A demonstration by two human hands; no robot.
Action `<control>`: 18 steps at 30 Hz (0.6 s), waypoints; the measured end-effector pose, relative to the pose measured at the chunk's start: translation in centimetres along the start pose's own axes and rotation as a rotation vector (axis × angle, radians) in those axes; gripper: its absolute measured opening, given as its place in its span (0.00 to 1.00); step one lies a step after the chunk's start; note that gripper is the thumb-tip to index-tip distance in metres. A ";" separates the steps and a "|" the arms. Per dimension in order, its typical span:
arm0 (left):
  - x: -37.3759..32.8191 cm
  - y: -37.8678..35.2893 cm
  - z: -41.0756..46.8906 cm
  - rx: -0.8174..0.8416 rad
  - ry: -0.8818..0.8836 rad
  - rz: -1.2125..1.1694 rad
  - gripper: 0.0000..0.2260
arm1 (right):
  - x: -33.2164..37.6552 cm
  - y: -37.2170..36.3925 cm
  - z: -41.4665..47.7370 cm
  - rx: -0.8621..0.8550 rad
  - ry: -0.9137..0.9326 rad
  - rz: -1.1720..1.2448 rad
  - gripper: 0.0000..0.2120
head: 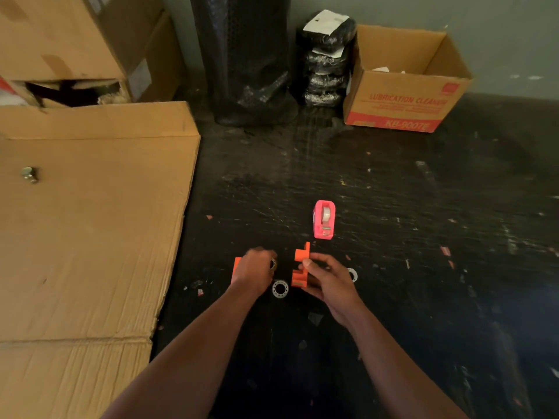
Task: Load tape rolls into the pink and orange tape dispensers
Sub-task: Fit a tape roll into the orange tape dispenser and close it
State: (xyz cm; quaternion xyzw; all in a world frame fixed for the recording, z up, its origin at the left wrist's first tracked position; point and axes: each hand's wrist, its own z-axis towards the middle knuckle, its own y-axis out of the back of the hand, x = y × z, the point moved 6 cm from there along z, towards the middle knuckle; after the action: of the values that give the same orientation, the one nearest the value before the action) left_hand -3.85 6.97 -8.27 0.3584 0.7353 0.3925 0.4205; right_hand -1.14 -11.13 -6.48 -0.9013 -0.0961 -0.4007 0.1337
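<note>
The pink dispenser [324, 219] stands on the dark floor with a tape roll inside it. Just in front of it, my right hand [328, 279] grips one half of the orange dispenser [301, 266], held upright. My left hand [255, 269] is closed around a small tape roll [272, 263], of which only an edge shows at the fingertips. Another orange piece [236, 267] lies partly hidden behind my left hand. One clear tape roll [280, 289] lies flat between my hands. A second clear tape roll [352, 274] peeks out to the right of my right hand.
Flattened cardboard [90, 222] with a metal bolt [29, 175] covers the left. A roll of black bubble wrap [245, 55], black wrapped packs [326, 62] and an open carton [405, 86] stand at the back wall. Scraps litter the floor.
</note>
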 end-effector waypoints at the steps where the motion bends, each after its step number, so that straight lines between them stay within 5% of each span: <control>1: -0.1 -0.2 0.0 0.016 -0.004 0.040 0.19 | 0.1 0.1 0.0 0.003 0.001 0.006 0.11; 8: -1.6 0.5 -2.0 -0.073 -0.157 0.141 0.25 | 0.2 0.6 0.0 -0.003 0.011 0.027 0.12; 18: -2.0 -2.3 -4.5 0.069 -0.189 0.229 0.22 | 0.2 0.9 -0.5 -0.020 0.022 0.039 0.11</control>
State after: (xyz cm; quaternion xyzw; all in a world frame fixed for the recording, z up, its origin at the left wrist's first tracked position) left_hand -7.61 2.97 -8.11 0.4896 0.6598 0.3770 0.4276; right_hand -1.09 -12.09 -6.17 -0.8998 -0.0731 -0.4090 0.1334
